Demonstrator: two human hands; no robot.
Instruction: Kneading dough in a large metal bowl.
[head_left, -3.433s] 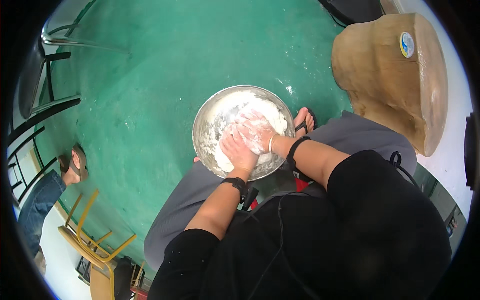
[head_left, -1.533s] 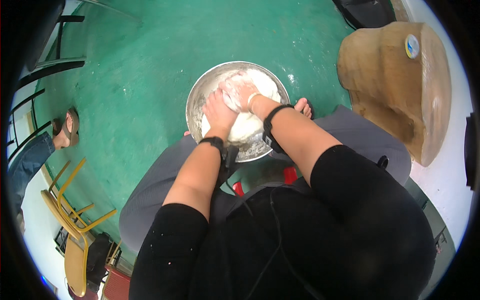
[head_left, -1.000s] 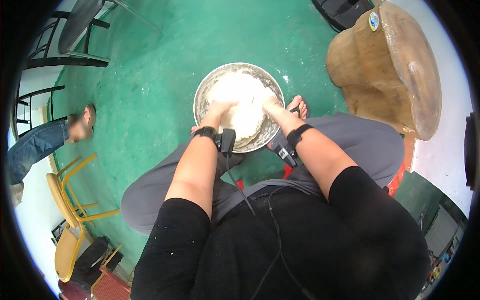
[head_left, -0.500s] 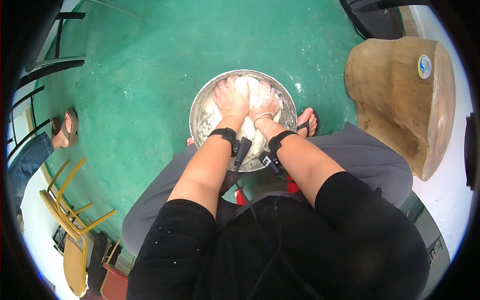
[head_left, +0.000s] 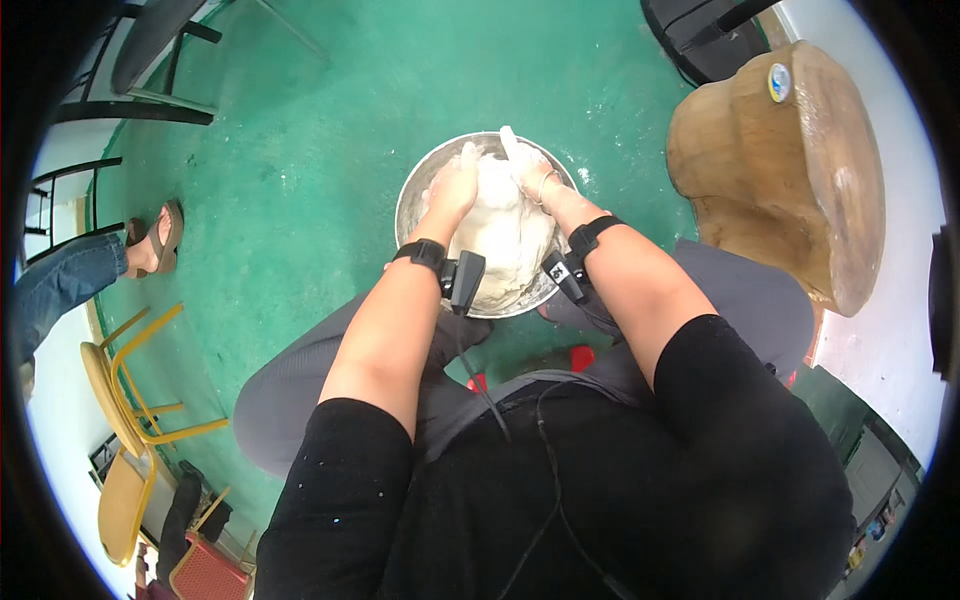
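Observation:
A large pale lump of dough [head_left: 500, 232] fills much of a round metal bowl [head_left: 408, 190] between my legs. Its surface looks smooth at the far end and rougher nearer me. My left hand [head_left: 455, 186] cups the far left side of the dough, thumb upward and fingers curled round it. Opposite it, my right hand [head_left: 532, 172] grips the far right side, its floury thumb raised. The fingertips of both hands are partly hidden by the dough and the hands themselves. Black straps with small devices sit on both wrists.
A carved wooden stump seat [head_left: 745, 150] with a small round tin [head_left: 779, 82] stands to the right. At left are yellow-framed chairs [head_left: 120, 380], dark chair frames and another person's sandalled foot [head_left: 165, 240]. Flour specks mark the green floor [head_left: 300, 200].
My hands have moved apart from pressing down on top of the dough to its far left and right sides, thumbs now up. More of the dough's top shows.

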